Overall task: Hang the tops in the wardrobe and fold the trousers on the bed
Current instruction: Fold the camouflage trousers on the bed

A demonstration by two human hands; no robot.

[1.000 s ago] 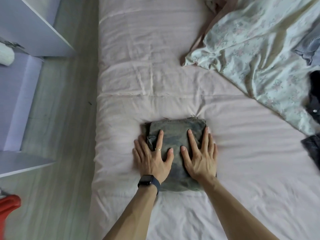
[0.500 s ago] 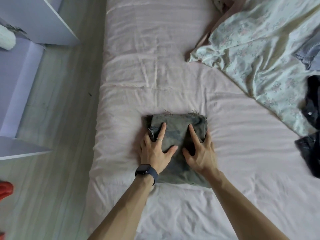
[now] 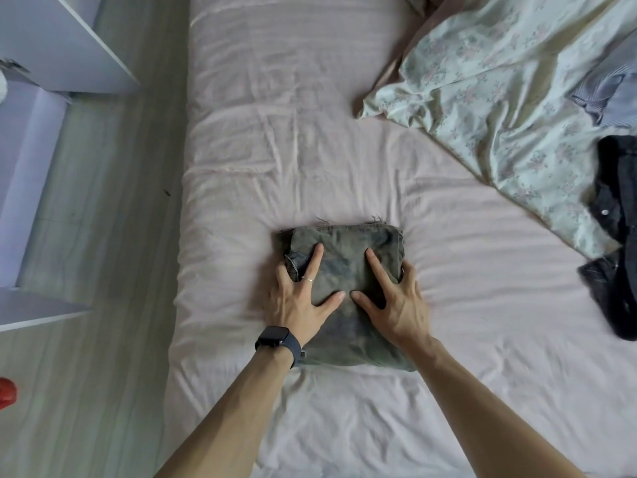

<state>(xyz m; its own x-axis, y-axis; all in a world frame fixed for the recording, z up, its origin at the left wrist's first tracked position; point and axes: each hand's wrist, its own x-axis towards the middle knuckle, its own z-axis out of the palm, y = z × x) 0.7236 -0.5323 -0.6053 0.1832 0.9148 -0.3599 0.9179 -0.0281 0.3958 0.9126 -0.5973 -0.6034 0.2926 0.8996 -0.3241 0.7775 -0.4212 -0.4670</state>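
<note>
The left hand [image 3: 298, 298] and right hand [image 3: 396, 305] each gripped a side of the trousers [image 3: 348, 243], with thumb and one finger flat on top and the other fingers curled round the edge. The trousers were grey-green, faded and folded into a fat square in the middle of the bed [image 3: 275, 150].

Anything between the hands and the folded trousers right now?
Nothing visible. The left hand and right hand sit directly on the folded trousers, outer fingers curling over the side edges. The floral duvet and dark clothes lie apart, off to the right on the bed.
</note>
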